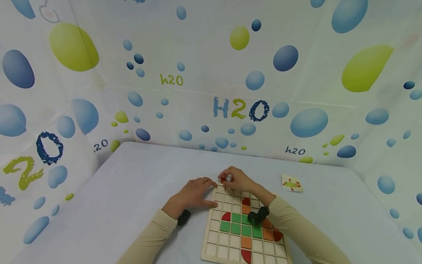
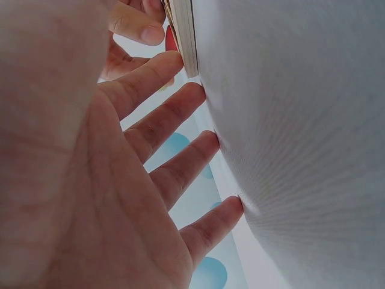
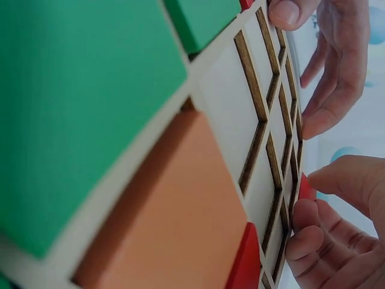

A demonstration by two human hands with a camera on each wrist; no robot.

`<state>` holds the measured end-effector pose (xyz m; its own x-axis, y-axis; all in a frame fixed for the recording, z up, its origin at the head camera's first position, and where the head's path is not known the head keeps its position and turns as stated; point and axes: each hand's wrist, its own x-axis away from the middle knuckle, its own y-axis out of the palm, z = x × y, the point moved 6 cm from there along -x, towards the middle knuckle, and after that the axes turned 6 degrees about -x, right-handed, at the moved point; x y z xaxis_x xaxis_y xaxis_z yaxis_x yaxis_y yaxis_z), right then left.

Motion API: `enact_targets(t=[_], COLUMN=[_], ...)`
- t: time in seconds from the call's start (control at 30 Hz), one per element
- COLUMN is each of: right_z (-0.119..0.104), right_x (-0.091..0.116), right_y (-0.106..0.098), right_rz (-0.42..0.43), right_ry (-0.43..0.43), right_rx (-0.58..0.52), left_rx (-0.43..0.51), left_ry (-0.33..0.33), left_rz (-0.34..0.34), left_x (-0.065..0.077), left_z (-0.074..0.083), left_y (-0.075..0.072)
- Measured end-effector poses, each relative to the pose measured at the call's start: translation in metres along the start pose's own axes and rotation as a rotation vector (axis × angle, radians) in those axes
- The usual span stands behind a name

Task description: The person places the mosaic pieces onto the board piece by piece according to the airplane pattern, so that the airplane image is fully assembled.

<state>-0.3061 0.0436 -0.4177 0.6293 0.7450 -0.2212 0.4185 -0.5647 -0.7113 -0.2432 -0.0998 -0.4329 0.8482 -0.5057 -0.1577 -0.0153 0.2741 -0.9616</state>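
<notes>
A wooden grid board [image 1: 223, 239] lies on the table, with green square tiles [image 1: 235, 228], orange square tiles [image 1: 246, 242] and red rounded tiles [image 1: 245, 255] in some of its cells. At the board's far left corner my right hand [image 1: 240, 179] pinches a red tile [image 3: 307, 188] between thumb and fingers. My left hand [image 1: 195, 193] rests at the board's left edge, its thumb over the rim. In the left wrist view, the left hand's fingers [image 2: 171, 114] are spread and extended, the fingertips touching the board's side and the tablecloth. My right forearm hides part of the board.
A small pattern card [image 1: 291, 183] lies on the white tablecloth [image 1: 158, 165], right of the board and beyond my right forearm. Behind the table hangs a white curtain [image 1: 197, 44] printed with blue and green drops. Dark wrist cameras are worn on both wrists.
</notes>
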Motion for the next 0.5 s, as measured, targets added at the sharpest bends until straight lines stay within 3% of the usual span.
enact_targets(t=[0.5], right_z=[0.0012], right_x=[0.0014], right_y=[0.0021], right_rz=[0.018], right_ry=[0.090], right_rx=[-0.015], left_rx=[0.002], left_ry=[0.022], left_rz=[0.005], left_x=[0.0059], left_z=[0.0005], left_y=[-0.0017])
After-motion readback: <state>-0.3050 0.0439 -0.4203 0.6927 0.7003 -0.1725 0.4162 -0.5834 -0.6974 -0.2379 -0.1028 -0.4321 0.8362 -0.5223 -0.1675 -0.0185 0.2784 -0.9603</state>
